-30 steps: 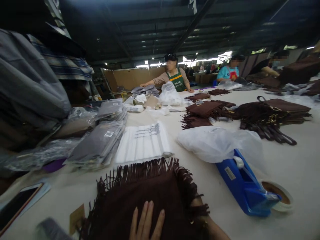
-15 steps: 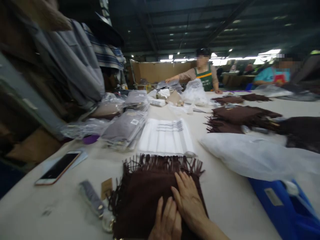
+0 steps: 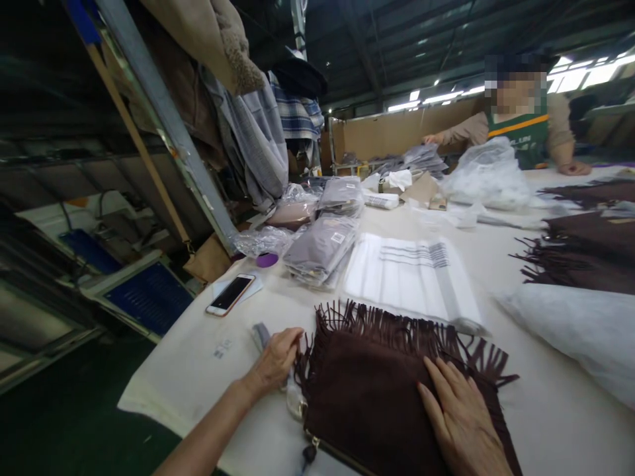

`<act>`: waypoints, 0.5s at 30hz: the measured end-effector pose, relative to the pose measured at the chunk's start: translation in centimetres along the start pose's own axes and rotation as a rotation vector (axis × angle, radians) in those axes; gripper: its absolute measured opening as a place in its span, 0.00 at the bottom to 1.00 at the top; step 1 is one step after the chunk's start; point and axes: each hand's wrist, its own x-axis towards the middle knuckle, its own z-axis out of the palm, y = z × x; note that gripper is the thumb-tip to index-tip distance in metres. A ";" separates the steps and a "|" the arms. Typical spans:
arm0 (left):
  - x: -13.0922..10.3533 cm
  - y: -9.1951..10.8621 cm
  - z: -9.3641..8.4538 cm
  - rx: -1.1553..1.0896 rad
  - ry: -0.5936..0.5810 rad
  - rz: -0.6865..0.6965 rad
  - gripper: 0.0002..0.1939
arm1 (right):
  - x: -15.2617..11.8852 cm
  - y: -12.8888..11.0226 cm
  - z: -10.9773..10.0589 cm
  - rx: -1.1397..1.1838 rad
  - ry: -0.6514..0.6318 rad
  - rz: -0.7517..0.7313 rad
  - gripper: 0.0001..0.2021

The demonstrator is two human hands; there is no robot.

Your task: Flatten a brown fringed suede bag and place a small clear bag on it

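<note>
A dark brown fringed bag lies flat on the white table right in front of me. My right hand rests palm-down on its right half, fingers spread. My left hand has its fingers curled at the bag's left edge, over a small grey object lying there; what it grips is partly hidden. A zipper pull hangs at the bag's near left corner.
A phone lies to the left. Beyond the bag are a stack of white plastic bags, packed grey items, more brown bags and a white sheet. A person in a green apron works at the far end. Clothes hang on a rack at left.
My view has swung left. My left hand has moved off the bag's top to its left edge; my right hand has slid toward the bag's right side.
</note>
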 end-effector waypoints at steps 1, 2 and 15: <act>-0.3 -1.0 -0.4 0.013 -0.037 0.013 0.14 | -0.2 0.1 0.1 0.015 -0.008 -0.008 0.18; -0.9 -1.6 -0.8 0.031 -0.075 0.021 0.13 | -0.4 0.1 0.2 0.029 -0.019 -0.016 0.18; -2.5 -1.2 -2.6 0.160 -0.234 0.119 0.21 | -0.2 0.3 -0.1 0.085 0.035 -0.127 0.18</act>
